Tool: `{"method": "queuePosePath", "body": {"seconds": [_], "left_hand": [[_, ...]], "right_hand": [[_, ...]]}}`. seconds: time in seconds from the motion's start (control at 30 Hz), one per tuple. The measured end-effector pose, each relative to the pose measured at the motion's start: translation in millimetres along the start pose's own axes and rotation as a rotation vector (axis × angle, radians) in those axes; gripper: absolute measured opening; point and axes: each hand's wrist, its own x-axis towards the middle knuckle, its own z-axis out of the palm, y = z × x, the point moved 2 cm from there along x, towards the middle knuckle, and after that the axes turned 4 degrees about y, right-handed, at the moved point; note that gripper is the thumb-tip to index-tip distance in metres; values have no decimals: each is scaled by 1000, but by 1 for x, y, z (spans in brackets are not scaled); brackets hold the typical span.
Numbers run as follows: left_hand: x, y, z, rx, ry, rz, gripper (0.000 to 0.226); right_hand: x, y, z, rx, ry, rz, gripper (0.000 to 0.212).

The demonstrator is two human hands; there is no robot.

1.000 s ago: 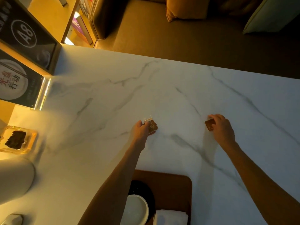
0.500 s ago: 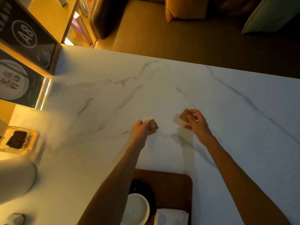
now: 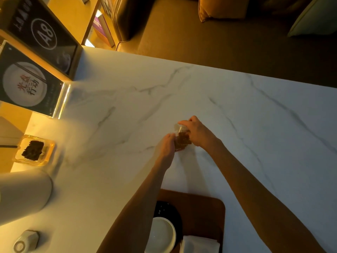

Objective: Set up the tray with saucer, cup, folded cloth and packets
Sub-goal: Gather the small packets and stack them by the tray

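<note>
head view, both hands meeting mid-table, left hand point(image 3: 166, 146) and right hand point(image 3: 197, 133) pinched together on brown packets point(image 3: 182, 141), wide bare marble table point(image 3: 255, 125) around, tray point(image 3: 206, 212) at near edge, sofa point(image 3: 200, 37) beyond

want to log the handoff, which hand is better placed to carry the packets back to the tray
Left, probably. The left hand already grips the packets, and its forearm runs straight over the tray. The right hand only pinches their top edge.
</note>
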Motion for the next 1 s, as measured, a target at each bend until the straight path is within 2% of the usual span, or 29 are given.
{"method": "queuePosePath", "body": {"seconds": [0.1,0.17,0.3,0.43,0.53,0.63,0.73,0.9,1.0], "left_hand": [[-6,3,2,-2,-43,17,29],[-9,5,3,-48,-60,23,29],[-17,7,18,-163,-18,-11,31],[-32,4,41,-217,-20,-43,25],[-38,-1,44,-42,-6,103,20],[-31,6,39,340,87,395,29],[-19,18,46,684,97,638,21],[-1,13,52,779,170,704,13],[8,5,49,823,144,731,22]], "right_hand": [[-2,-9,10,47,15,-87,49],[-7,-10,16,220,43,-115,51],[-30,8,24,698,204,170,42],[-55,20,36,946,305,282,30],[-61,37,25,845,447,255,23],[-59,50,8,605,408,99,23],[-53,58,-1,506,446,-20,24],[-39,59,15,366,598,-47,24],[-34,61,29,444,639,-40,25]]}}
